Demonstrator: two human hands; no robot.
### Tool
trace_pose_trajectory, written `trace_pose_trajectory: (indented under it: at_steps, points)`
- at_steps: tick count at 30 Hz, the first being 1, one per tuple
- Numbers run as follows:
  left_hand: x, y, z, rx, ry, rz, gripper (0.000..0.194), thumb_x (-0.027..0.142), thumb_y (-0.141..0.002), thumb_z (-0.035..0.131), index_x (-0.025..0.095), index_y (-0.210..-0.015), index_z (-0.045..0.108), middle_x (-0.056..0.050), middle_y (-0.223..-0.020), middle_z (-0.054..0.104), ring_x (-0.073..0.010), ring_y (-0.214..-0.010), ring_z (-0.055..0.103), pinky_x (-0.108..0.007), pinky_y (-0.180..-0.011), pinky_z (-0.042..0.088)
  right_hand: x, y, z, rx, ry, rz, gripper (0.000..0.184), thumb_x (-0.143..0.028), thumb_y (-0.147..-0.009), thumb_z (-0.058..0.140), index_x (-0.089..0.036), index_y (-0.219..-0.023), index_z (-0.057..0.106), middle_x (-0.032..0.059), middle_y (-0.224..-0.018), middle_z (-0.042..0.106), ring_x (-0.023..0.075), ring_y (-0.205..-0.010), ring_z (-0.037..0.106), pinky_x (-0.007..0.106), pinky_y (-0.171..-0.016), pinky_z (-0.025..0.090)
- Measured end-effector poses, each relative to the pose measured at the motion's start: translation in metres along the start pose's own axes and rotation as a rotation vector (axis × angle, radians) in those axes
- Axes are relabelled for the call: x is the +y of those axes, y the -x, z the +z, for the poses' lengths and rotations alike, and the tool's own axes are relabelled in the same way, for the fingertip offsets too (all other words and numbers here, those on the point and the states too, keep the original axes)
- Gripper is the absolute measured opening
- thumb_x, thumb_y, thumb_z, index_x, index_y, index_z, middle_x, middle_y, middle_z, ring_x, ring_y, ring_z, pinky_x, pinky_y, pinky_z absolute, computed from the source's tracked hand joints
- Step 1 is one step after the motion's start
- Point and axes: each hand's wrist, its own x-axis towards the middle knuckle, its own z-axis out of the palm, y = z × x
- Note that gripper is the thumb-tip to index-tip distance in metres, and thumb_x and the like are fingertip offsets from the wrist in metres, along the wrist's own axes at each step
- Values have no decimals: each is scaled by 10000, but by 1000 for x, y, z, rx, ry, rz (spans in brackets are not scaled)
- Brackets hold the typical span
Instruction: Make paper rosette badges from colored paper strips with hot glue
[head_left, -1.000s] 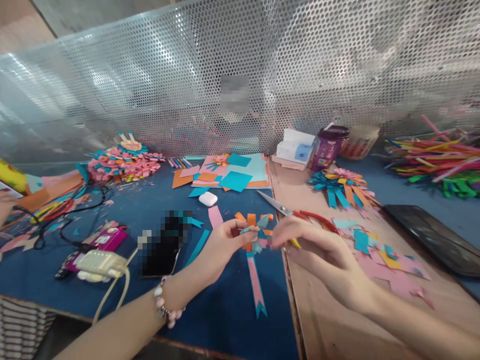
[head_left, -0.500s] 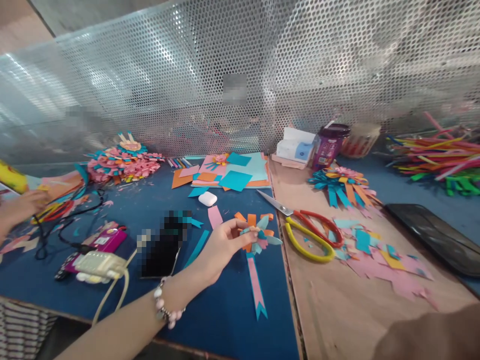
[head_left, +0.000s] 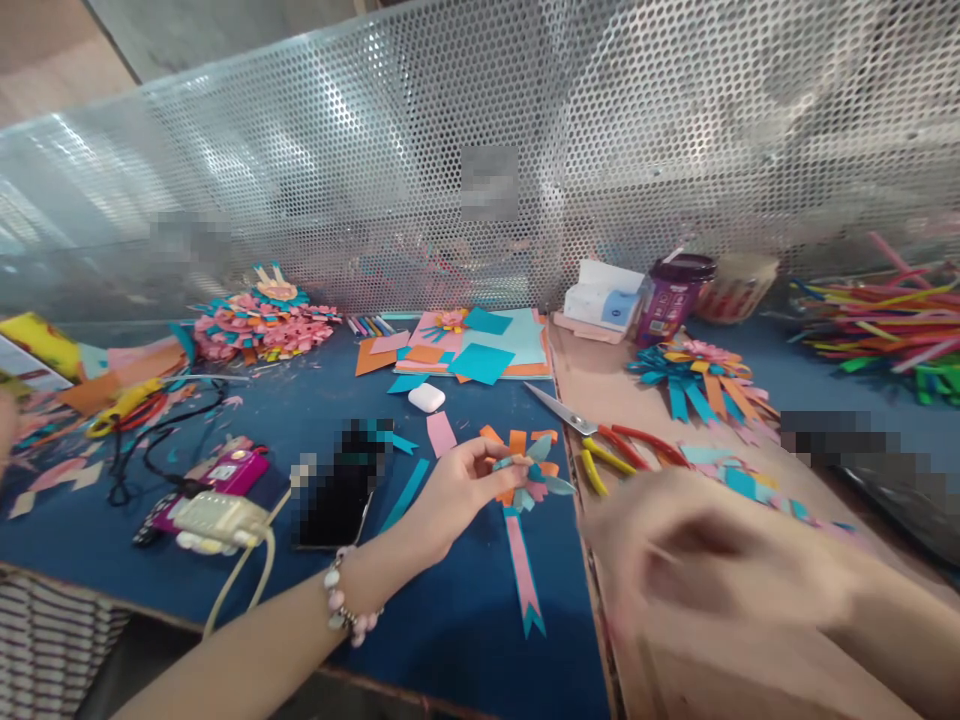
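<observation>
My left hand point(head_left: 454, 490), with a beaded bracelet at the wrist, pinches a paper flower point(head_left: 517, 498) with orange loops and pale blue pointed petals. From the flower hangs a pink and blue paper ribbon tail point(head_left: 520, 560) with a notched end, over the blue tabletop. My right hand point(head_left: 675, 560) is smeared by motion above the brown board, to the right of the flower; its fingers cannot be made out. Just behind it lie scissors point(head_left: 562, 408) with red and yellow handles, partly hidden by that hand.
Coloured paper sheets point(head_left: 525, 340) and a white case point(head_left: 427, 398) lie behind the flower. A phone point(head_left: 345, 500), a charger point(head_left: 225, 520) and cords are at left. A purple cup point(head_left: 670, 300), a paper rosette point(head_left: 694, 380) and paper scraps point(head_left: 739, 480) are at right.
My right hand has come in from the lower right to beside the flower, covering part of the scissors. My left hand keeps its pinch. Another person's hand at far left has drawn back.
</observation>
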Motion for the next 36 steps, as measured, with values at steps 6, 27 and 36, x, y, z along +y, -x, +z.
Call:
trace_pose_trajectory:
  at_steps: [6, 27, 36]
  points:
    - [-1, 4, -1, -37, -214, 13, 319, 330, -718, 738, 143, -940, 606, -70, -955, 673, -198, -869, 636, -306, -766, 486, 42, -23, 24, 394, 226, 106, 207, -330, -907, 500, -227, -1051, 607, 56, -924, 583, 173, -807, 582, 323, -725, 493]
    - [-6, 3, -4, -69, -390, 133, 232, 357, -759, 689, 171, -871, 608, -34, -847, 638, -168, -773, 588, -254, -664, 441, 68, -14, 53, 353, -174, 201, 334, -411, -801, 654, -220, -1044, 526, 55, -952, 626, 160, -712, 601, 310, -628, 523]
    - [-4, 3, -3, -70, -307, 113, 247, 345, -743, 699, 165, -886, 608, -38, -868, 620, -164, -765, 592, -257, -659, 470, 68, -12, 54, 384, -90, 141, 321, -381, -811, 634, -225, -1054, 493, 75, -1061, 600, 201, -890, 603, 351, -755, 523]
